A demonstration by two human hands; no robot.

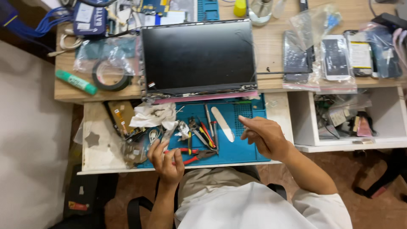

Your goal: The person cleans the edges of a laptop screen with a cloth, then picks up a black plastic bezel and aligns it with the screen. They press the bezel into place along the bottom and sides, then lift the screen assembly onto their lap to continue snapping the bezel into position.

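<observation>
Left hand [166,163] pinches a thin, clear rectangular strip [168,132] upright above the red-handled pliers [191,156]. Right hand [265,135], fingers loosely curled, hovers over the blue work mat [243,146]. Beyond lies the dark laptop screen panel [198,57] on the wooden desk [271,42].

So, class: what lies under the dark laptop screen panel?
Under the screen panel a pink sheet pokes out along its front edge, resting on the wooden desk. Anything further beneath is covered.

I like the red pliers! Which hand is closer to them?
Left. The left hand is right at the red pliers, its fingers touching or almost touching the handles. The right hand hovers off to their right, above the blue mat.
</observation>
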